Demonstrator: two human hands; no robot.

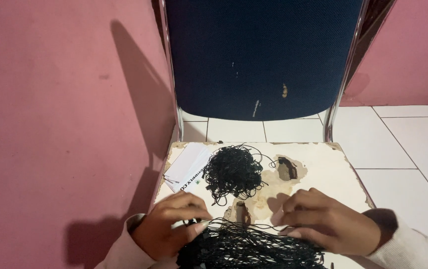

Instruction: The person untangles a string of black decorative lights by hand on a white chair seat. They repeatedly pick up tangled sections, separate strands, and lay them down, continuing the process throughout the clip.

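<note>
Resting on a worn white board [338, 169], both hands worked at a big bundle of black strings [254, 246] that lay at the near edge, just in front of the person. The left hand [166, 224] had its grip pressed together, the thumb and fingers pinching some strings at the left end of the bundle. The right hand [323, 219] lay flat on the right part of the bundle, fingers curled loosely on the strings; whether this grip was pinching something I cannot tell. A smaller heap of black strings [233, 172] sat further away on the board, apart from the hands. Just beside it, to the left, lay a stack of white paper tags [186, 167]. Behind the board stood a dark blue chair back [259, 55], and a pink wall [50, 124] was on the left
</note>
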